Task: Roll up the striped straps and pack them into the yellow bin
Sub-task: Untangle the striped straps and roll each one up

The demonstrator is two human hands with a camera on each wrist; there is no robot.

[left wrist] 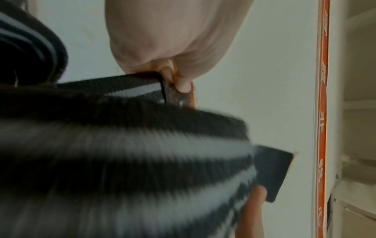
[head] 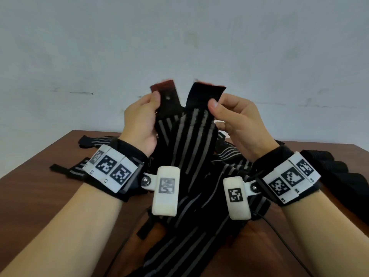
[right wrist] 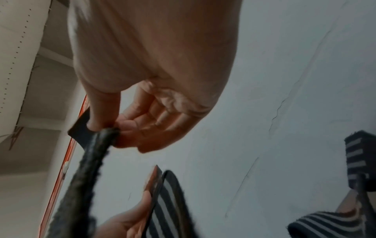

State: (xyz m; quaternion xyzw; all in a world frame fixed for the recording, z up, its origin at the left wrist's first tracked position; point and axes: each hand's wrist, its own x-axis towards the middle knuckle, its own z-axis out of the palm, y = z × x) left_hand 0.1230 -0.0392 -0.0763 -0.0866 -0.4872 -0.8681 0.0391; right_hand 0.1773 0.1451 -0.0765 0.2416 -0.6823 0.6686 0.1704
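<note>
- Two striped straps are held up above the wooden table (head: 36, 188), crossing below the hands: the left-hand strap (head: 167, 100) and the right-hand strap (head: 191, 136), their plain dark ends standing free against the pale wall (head: 179, 37).
- Left hand (head: 139, 120) pinches one dark end between thumb and fingers; right hand (head: 237, 120) pinches the other (thumb on top).
- Both straps are black with grey lengthwise stripes.
- More striped straps (head: 79, 168) lie heaped on the table, reaching near its left edge.

two hands up: my left hand (head: 139, 120) and my right hand (head: 237, 120), one raised strap end in each. two wrist bands (head: 113, 172) with tags. one table (head: 40, 196). loose striped straps (head: 93, 140) heaped there overlap; total count unclear.
</note>
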